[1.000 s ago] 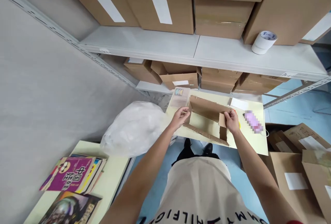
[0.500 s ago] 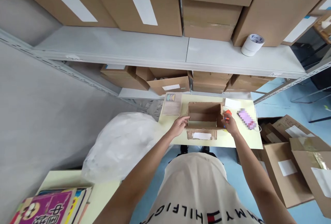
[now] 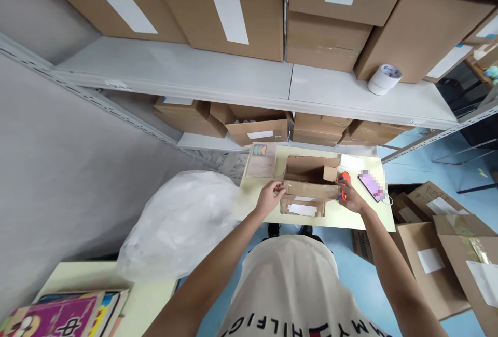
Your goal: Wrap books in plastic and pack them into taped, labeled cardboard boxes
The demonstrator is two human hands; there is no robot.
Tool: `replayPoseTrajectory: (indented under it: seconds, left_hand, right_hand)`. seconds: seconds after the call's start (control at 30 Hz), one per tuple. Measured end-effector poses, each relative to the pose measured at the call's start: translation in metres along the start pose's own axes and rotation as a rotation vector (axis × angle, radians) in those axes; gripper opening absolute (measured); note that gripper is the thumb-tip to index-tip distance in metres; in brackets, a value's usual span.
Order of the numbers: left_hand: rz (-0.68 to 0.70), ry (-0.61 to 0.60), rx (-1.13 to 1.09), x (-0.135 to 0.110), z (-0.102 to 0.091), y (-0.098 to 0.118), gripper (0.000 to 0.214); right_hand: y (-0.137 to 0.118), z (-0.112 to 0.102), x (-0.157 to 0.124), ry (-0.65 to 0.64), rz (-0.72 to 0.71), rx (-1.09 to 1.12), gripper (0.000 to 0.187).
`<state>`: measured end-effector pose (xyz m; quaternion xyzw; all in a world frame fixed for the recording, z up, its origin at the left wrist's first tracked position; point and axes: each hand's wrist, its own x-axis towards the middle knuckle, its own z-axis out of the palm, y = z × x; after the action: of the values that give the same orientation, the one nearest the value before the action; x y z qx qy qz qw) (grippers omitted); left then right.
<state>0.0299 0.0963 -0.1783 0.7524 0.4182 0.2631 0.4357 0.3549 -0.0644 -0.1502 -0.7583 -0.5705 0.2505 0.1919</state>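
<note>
A small open cardboard box (image 3: 309, 186) with a white label on its near side stands on a pale yellow table (image 3: 365, 212). My left hand (image 3: 269, 197) pinches the left end of the box's near flap. My right hand (image 3: 352, 198) grips the right end of that flap, its fingers curled. An orange object (image 3: 344, 179) lies right at my right hand's fingers; whether the hand holds it I cannot tell. A flat pinkish packet (image 3: 261, 160) lies left of the box, and a pink blurred item (image 3: 371, 185) lies to its right.
A white shelf (image 3: 233, 75) above the table carries large cardboard boxes (image 3: 218, 4) and a tape roll (image 3: 383, 79). A big white plastic bag (image 3: 179, 223) bulges at the left. Opened cartons (image 3: 436, 259) sit on the blue floor at right. Colourful books (image 3: 62, 316) lie bottom left.
The flattened cardboard has been stood up into a box. Both hands have shifted from its sides to the near flap, which now folds over the opening.
</note>
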Motion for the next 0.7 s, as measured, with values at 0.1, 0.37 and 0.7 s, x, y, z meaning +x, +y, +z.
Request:
replayPoseTrajectory:
  seconds: [0.1, 0.37, 0.7]
  left_hand:
    - [-0.141, 0.115, -0.033, 0.005, 0.014, -0.003, 0.027]
    - [-0.239, 0.115, -0.102, 0.005, 0.019, -0.011, 0.034]
    - [-0.084, 0.091, 0.082, -0.016, 0.019, -0.007, 0.077]
  right_hand:
    - [-0.002, 0.003, 0.006, 0.039, 0.038, 0.079, 0.032]
    - [-0.014, 0.003, 0.044, 0.169, 0.028, 0.198, 0.092]
    - [-0.007, 0.018, 0.026, 0.008, -0.066, 0.013, 0.071]
